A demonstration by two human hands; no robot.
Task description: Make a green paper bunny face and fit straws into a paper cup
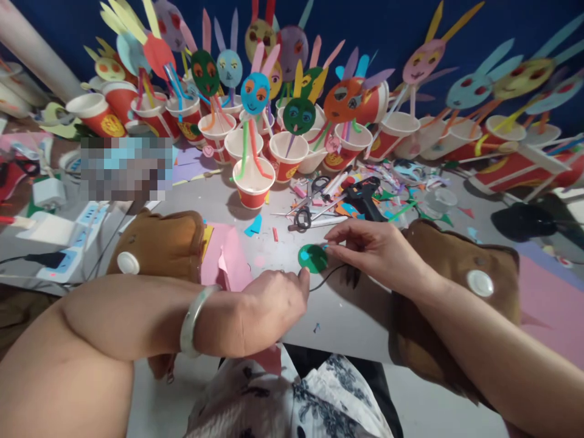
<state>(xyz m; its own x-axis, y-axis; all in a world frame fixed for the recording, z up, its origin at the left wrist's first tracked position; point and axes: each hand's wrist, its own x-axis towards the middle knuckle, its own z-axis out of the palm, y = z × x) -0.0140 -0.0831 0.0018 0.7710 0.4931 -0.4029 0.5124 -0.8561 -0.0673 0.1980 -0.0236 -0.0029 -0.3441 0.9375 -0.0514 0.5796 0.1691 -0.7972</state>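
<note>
Fine Finger Work in a Crowded Place

On the grey flat table (337,319), the first danger, I think, comes from the red-and-white paper cups (253,193) in the far part. They stand very close together, so one careless push of an arm may tip several. The thin black cable (326,278) passes just beside the fingers; if a hand catches it, it may pull whatever is at its end, which I cannot see. The flat green disc (316,261) lies in the middle part, between the table's near edge and the cups. It seems light and may slide or turn, because the left hand (276,307), with its fingers curled in, reaches only its near rim with one fingertip. The right hand (371,243) has its thumb and forefinger together at the right rim, where a tiny blue scrap (325,247) shows. Whether it is gripped firmly I cannot tell; a weak pinch may let it drop.

Counted: one table; two brown fabric cushions (159,238), toward its left and right ends; at least fifteen cups, some hidden; two hands; one black glue gun (366,193); one green disc; one light-blue spot (305,256) upon it; one blue scrap at the fingertips.
</note>
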